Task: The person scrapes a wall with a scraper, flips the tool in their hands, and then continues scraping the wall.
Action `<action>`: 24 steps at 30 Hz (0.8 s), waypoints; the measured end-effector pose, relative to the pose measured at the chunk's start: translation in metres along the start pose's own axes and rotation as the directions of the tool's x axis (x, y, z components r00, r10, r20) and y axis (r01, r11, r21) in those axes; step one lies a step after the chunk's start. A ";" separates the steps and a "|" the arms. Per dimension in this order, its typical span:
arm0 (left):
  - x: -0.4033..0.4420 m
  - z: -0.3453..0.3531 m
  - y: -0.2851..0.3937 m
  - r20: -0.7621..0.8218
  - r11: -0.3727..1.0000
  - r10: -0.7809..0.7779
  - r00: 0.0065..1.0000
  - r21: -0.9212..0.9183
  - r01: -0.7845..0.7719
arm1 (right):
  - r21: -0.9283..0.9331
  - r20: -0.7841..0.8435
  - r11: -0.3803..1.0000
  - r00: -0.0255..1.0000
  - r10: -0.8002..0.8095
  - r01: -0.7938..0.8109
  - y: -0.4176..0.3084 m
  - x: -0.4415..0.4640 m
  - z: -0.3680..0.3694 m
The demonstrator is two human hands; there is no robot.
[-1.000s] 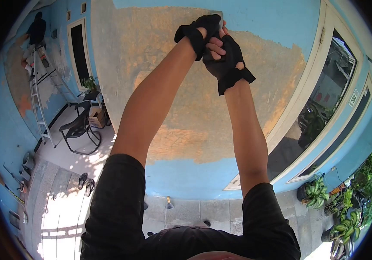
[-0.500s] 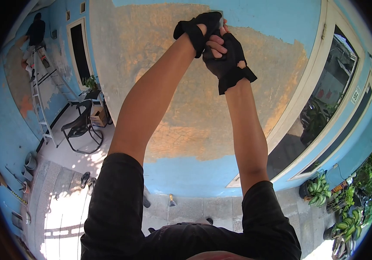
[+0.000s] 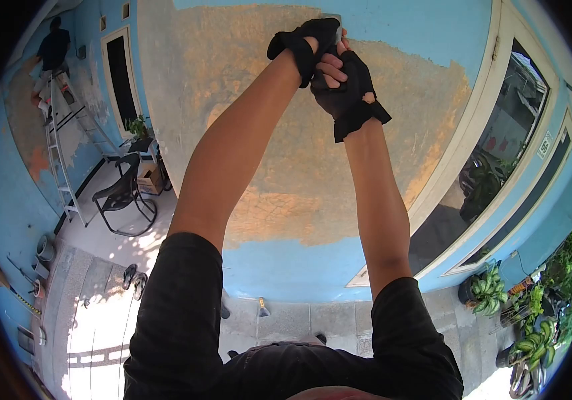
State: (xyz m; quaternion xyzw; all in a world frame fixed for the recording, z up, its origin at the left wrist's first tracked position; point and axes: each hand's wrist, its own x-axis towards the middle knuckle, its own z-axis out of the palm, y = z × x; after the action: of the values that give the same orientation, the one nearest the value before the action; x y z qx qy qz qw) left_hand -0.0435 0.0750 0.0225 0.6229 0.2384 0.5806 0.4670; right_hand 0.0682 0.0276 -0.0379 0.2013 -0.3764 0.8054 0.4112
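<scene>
Both my hands are raised high against the wall, in black fingerless gloves. My left hand (image 3: 311, 41) and my right hand (image 3: 345, 81) are together, fingers closed around one scraper. Only the grey flat blade of the scraper (image 3: 331, 19) shows above the left glove; its handle is hidden by my hands. The blade lies at the upper edge of a large bare patch (image 3: 259, 133), grey and orange-brown, where the light blue paint (image 3: 406, 23) ends in a ragged line.
A second scraper (image 3: 263, 308) rests on the paving by the wall. At left, another person (image 3: 55, 47) is up a ladder (image 3: 66, 147) by a patchy wall, near a black chair (image 3: 126, 197). A glazed door (image 3: 499, 127) and potted plants (image 3: 489, 293) are at right.
My hands and the scraper stay at nearly the same place on the wall, with my right wrist shifted very slightly. The whole view has moved a little.
</scene>
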 end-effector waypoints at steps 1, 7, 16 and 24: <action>-0.001 0.000 -0.002 0.007 1.000 0.001 1.000 -0.024 -0.001 | 0.016 -0.021 1.000 1.000 0.002 -0.002 0.000 0.002 0.000; 0.003 0.004 0.000 -0.070 0.983 0.026 0.997 0.182 -0.013 | 0.004 -0.014 1.000 1.000 0.002 -0.002 0.002 -0.001 -0.001; 0.012 -0.005 0.004 0.051 0.995 -0.017 0.999 -0.098 0.022 | 0.012 -0.048 1.000 0.999 -0.003 0.004 0.001 0.003 0.012; 0.028 -0.009 0.006 0.008 0.997 -0.073 0.997 -0.024 0.073 | -0.012 -0.061 1.000 0.998 -0.013 0.012 -0.003 0.014 0.004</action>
State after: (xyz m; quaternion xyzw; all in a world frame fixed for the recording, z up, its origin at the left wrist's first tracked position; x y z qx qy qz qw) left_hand -0.0478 0.0990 0.0408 0.6102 0.2521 0.5637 0.4963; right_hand 0.0628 0.0325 -0.0255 0.1765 -0.3672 0.8064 0.4286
